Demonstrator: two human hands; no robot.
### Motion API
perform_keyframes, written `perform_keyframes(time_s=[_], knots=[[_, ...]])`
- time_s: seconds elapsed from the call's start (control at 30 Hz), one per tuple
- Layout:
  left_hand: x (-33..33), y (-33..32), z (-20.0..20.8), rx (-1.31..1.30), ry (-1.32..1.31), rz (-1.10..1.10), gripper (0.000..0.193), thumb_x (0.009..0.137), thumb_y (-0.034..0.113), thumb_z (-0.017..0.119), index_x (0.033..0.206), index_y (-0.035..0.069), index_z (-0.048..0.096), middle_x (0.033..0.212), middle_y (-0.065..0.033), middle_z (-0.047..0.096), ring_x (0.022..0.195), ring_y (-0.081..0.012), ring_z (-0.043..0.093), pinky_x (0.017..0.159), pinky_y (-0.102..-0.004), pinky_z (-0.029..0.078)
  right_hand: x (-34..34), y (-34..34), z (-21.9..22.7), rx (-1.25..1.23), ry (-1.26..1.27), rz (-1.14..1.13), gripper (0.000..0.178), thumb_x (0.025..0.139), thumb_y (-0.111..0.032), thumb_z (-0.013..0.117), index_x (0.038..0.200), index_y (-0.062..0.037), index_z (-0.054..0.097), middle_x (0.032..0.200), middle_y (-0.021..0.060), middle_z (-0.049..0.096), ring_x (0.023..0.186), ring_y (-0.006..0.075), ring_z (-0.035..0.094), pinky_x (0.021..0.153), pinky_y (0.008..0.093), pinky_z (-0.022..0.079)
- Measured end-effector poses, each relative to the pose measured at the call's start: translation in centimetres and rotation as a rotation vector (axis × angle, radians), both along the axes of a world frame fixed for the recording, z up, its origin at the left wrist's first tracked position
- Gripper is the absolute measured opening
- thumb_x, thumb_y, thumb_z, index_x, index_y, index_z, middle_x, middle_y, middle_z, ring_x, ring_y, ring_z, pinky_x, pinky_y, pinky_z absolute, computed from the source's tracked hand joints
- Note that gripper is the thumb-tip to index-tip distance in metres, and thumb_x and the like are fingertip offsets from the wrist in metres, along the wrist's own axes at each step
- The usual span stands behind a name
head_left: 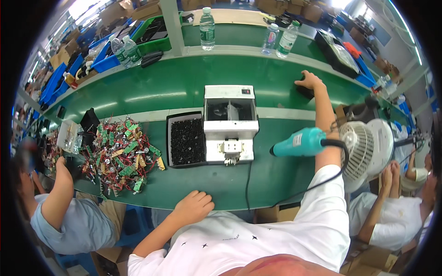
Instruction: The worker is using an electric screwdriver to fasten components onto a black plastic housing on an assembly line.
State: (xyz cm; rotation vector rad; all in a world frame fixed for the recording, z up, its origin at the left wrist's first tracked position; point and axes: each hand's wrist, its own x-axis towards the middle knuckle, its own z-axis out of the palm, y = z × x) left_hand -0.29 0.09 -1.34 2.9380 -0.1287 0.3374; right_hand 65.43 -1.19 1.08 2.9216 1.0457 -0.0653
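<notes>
My left hand (194,207) rests at the near edge of the green bench with its fingers curled in; I see nothing in them. Stretched far to the right, my right hand (311,82) grips a small black object (305,92) on the bench's far strip; its kind is hard to make out. Before me stands a white tabletop machine (230,125) with a clear-fronted chamber. A black tray (186,140) of small black parts adjoins it on the left. A teal hand tool (299,142) with a black cord hangs over the bench, left of my right forearm.
Left of the tray lies a heap of green circuit boards (122,156) with red wires. A white fan (363,152) stands at the right. Water bottles (207,30) line the far ledge, with bins behind. Co-workers sit on both sides; one's arm (62,188) reaches in at left.
</notes>
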Motion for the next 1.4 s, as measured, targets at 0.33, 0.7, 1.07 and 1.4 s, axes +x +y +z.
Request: perform_keyframes(time_s=[0.33,0.7,1.07,1.4], knots=[[-0.6,-0.3,0.6,-0.343,-0.132,-0.050,0.011,0.075,0.010,0.063,0.081,0.009,0.054,0.089,-0.0044,0.055,0.076,-0.0199,0.050,0.072,-0.0293,0.041,-20.8,-10.5,11.4,1.225,-0.309,0.120,0.035,0.083,-0.033,0.066,0.108,-0.0098,0.056,0.101,0.0081,0.060,0.085,0.0217,0.058,0.078,0.0328,0.047],[3.8,-2.0,7.7,-1.211,-0.478,-0.279,0.052,0.079,0.026,0.068,0.122,0.004,0.049,0.119,-0.0117,0.053,0.108,-0.0242,0.051,0.091,-0.0362,0.040,-52.6,-18.4,8.2,1.431,-0.047,0.773,0.049,0.074,-0.037,0.077,0.108,-0.0132,0.049,0.094,0.0090,0.052,0.074,0.0203,0.049,0.066,0.0310,0.045],[2.2,0.8,1.5,-1.641,-0.499,-0.283,0.055,0.088,0.049,0.057,0.121,0.005,0.048,0.115,-0.0083,0.050,0.098,-0.0192,0.046,0.083,-0.0345,0.038,-54.1,-9.8,2.6,1.453,0.438,0.592,0.074,0.074,-0.039,0.074,0.128,-0.0028,0.039,0.112,0.0132,0.053,0.091,0.0230,0.054,0.085,0.0339,0.043],[1.5,2.0,5.0,-2.839,-0.123,-0.264,0.057,0.094,0.053,0.040,0.126,0.008,0.049,0.111,-0.0126,0.061,0.087,-0.0221,0.060,0.069,-0.0396,0.046,-50.2,-8.7,5.9,1.071,0.481,0.875,0.075,0.071,-0.014,0.075,0.135,-0.0051,0.037,0.114,0.0136,0.055,0.096,0.0212,0.055,0.087,0.0308,0.043]])
